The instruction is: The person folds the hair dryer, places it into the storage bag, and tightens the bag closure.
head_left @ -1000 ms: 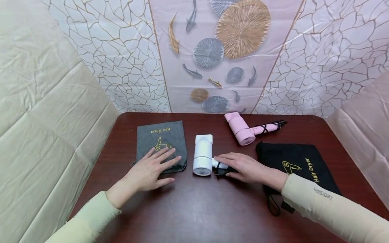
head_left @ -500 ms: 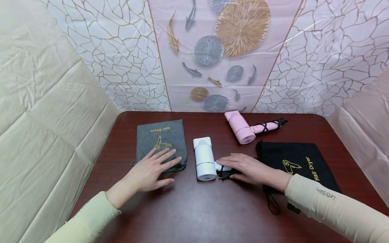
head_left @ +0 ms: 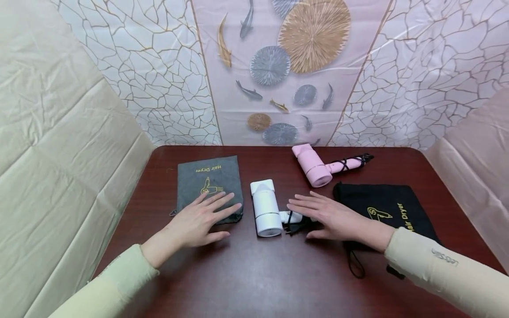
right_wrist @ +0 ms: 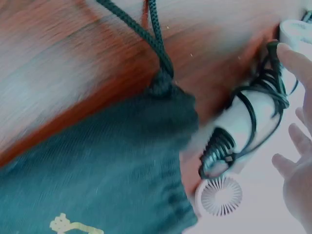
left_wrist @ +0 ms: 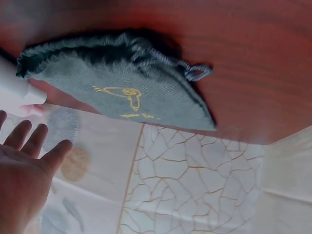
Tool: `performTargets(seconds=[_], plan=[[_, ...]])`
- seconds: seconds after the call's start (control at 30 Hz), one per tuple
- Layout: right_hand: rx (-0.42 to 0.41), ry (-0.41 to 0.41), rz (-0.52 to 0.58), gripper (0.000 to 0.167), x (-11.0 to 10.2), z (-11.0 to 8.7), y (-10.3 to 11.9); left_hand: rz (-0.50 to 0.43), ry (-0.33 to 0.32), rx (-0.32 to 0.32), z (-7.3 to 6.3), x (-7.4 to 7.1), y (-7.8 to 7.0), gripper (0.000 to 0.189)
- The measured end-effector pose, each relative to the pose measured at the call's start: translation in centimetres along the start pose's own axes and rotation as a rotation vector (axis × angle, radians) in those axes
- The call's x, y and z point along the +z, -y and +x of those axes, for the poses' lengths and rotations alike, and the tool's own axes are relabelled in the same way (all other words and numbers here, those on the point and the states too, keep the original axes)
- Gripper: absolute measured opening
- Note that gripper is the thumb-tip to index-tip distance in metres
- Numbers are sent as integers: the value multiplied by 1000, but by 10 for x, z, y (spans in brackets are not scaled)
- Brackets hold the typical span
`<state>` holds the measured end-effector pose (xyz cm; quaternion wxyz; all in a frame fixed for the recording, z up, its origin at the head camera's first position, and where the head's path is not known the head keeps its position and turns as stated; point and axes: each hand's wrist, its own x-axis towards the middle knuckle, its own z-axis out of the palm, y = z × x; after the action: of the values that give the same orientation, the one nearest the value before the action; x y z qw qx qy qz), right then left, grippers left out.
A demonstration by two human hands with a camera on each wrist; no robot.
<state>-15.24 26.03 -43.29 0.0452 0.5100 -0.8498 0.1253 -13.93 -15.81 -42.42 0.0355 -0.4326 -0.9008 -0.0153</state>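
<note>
My left hand (head_left: pixel 199 223) is spread over the near part of a grey drawstring pouch (head_left: pixel 208 170) printed "Hair Dryer"; whether it touches the cloth I cannot tell. The left wrist view has the same pouch (left_wrist: pixel 161 97) with its gathered mouth and cord. A white hair dryer (head_left: pixel 264 207) lies mid-table, nozzle away from me, its handle toward the right. Above that handle, my right hand (head_left: pixel 334 218) has its fingers extended and grips nothing. Black cord is wound about the handle (right_wrist: pixel 248 119) in the right wrist view, beside the fingers; the right hand partly hides it in the head view.
A pink hair dryer (head_left: pixel 312 167), cord wrapped on its handle, lies at the back right. Beneath my right forearm is a black "Hair Dryer" pouch (head_left: pixel 391 194), its drawstring loop (head_left: pixel 356 267) hanging toward me. Fabric-covered walls stand behind and beside the dark wooden table (head_left: pixel 254 278).
The white hair dryer has turned slightly, its rear end shifting right and nearer to me. My right hand has come off its handle and moved a little right. My left hand stays put.
</note>
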Motion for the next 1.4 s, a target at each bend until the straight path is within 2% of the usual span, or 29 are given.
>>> performTargets(seconds=[0.3,0.57,0.7,0.97,1.4], plan=[[109,-5,-66,86,-32,-33,9,19,-8,146,35,-2,-1,76],[207,-10,-106,84,-42,-49,15,28,30,212,61,-2,-3,78],[237,-34,-116,84,-44,-58,17,51,56,236,74,0,-5,82],[277,-63,-117,84,-39,-71,19,137,68,293,95,3,-9,86],[290,-79,-75,82,-27,-70,24,211,100,331,113,8,-12,92]])
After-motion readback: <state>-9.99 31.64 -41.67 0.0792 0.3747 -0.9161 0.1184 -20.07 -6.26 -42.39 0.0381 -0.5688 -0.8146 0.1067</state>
